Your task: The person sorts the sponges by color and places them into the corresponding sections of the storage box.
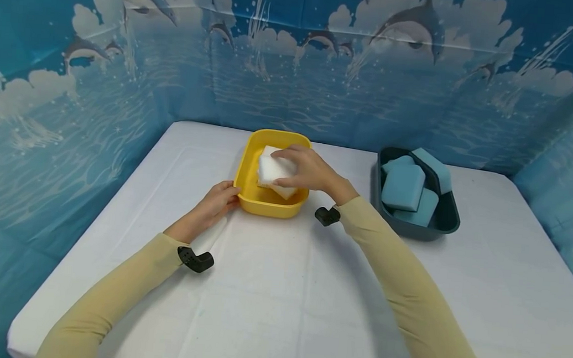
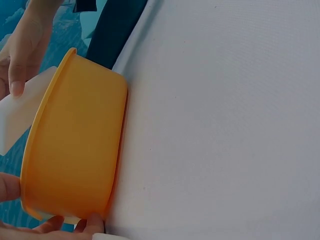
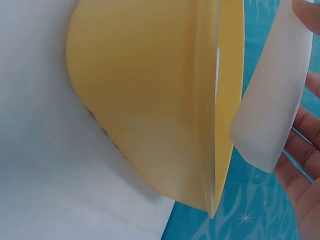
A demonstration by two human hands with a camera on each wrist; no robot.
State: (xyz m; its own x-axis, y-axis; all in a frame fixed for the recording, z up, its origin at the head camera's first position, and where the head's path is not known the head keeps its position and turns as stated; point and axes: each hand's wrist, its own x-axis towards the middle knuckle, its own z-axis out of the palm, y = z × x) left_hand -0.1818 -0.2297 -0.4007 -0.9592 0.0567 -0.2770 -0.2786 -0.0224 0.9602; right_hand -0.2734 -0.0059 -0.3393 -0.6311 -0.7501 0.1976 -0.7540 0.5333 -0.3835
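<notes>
My right hand [image 1: 311, 171] grips a white sponge [image 1: 273, 167] between thumb and fingers, over the yellow tub [image 1: 269, 209]. In the right wrist view this sponge [image 3: 272, 95] is tilted and stands out past the tub's rim. More white sponge [image 1: 285, 192] shows beneath it inside the tub, partly hidden by the held one. My left hand [image 1: 215, 203] holds the tub's near left side, thumb at the rim and fingers against the outer wall, as the left wrist view shows at the tub's corner [image 2: 75, 140].
To the right stands a dark tub [image 1: 415, 231] with several blue-green sponges [image 1: 403, 187] piled in it, one leaning over its back rim. A white cloth covers the table [image 1: 258, 299]. Behind it hangs a blue dolphin curtain [image 1: 282, 90]. Each wrist carries a black camera [image 1: 195, 259].
</notes>
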